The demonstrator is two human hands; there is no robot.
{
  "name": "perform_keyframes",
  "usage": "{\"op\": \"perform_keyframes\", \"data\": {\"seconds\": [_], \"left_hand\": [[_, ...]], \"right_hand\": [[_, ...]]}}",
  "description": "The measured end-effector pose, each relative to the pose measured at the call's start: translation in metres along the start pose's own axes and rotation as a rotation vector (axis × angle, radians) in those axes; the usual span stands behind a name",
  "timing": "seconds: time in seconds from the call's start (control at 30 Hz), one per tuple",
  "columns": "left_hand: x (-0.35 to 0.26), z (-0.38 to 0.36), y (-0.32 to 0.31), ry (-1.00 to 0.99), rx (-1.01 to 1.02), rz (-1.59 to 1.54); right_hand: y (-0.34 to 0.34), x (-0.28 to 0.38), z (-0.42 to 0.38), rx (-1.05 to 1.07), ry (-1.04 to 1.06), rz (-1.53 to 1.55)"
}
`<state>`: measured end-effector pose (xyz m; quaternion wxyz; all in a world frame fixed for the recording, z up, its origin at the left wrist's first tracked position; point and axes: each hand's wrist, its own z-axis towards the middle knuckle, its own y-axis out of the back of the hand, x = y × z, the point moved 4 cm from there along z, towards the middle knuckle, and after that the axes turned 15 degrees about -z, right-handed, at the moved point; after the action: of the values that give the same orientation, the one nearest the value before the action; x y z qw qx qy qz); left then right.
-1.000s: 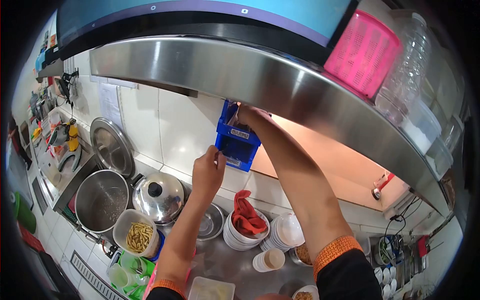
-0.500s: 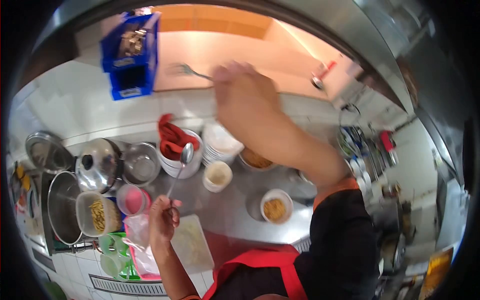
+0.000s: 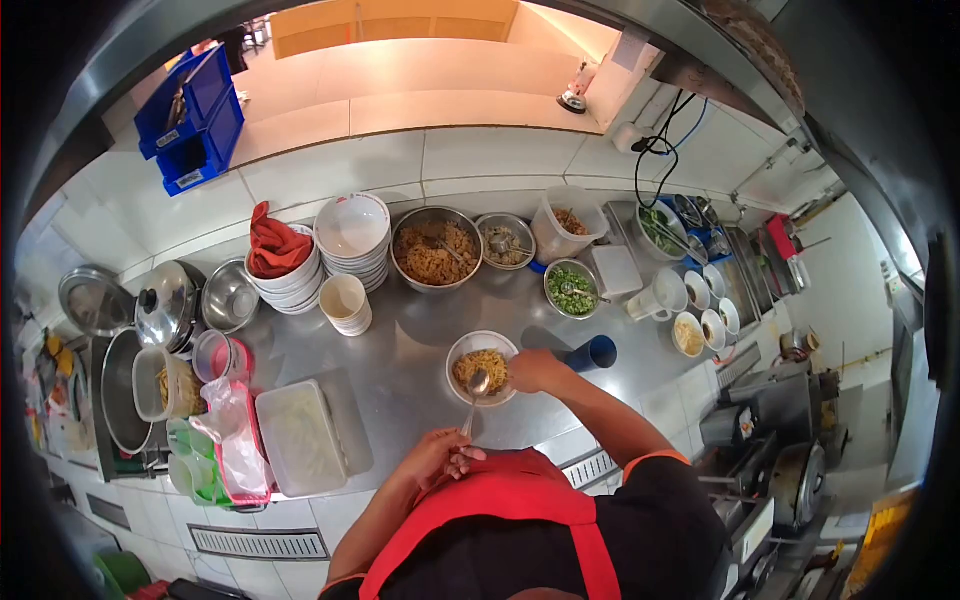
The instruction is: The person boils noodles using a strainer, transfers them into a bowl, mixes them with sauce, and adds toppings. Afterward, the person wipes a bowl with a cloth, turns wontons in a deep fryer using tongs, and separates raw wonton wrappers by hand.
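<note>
Steel kitchen counter, crowded with bowls and tubs. One white bowl of noodles near front edge; one spoon pinched in left hand, tip resting in bowl. Right hand at bowl rim, fingers mostly hidden, grip unclear.

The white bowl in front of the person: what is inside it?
The white bowl holds brownish noodles, with the head of a spoon resting in them. The left hand holds the spoon's handle. The right hand covers the bowl's right rim.
</note>
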<state>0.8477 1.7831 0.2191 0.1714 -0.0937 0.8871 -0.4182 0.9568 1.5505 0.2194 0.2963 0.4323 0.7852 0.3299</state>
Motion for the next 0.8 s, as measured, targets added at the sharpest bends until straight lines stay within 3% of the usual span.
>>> {"op": "perform_keyframes", "data": {"seconds": [0.13, 0.43, 0.67, 0.8], "left_hand": [[0.032, 0.038, -0.011, 0.03, -0.139, 0.021], [0.077, 0.114, -0.028, -0.194, -0.429, -0.194], [0.089, 0.153, -0.042, -0.169, -0.358, -0.293], [0.09, 0.146, -0.045, -0.156, -0.268, -0.284]], "right_hand": [[0.027, -0.02, 0.021, 0.014, 0.073, -0.041], [0.049, -0.029, 0.015, -0.149, 0.205, -0.12], [0.005, -0.017, -0.014, -0.229, 0.339, 0.055], [-0.025, -0.004, -0.028, -0.325, 0.147, 0.337]]}}
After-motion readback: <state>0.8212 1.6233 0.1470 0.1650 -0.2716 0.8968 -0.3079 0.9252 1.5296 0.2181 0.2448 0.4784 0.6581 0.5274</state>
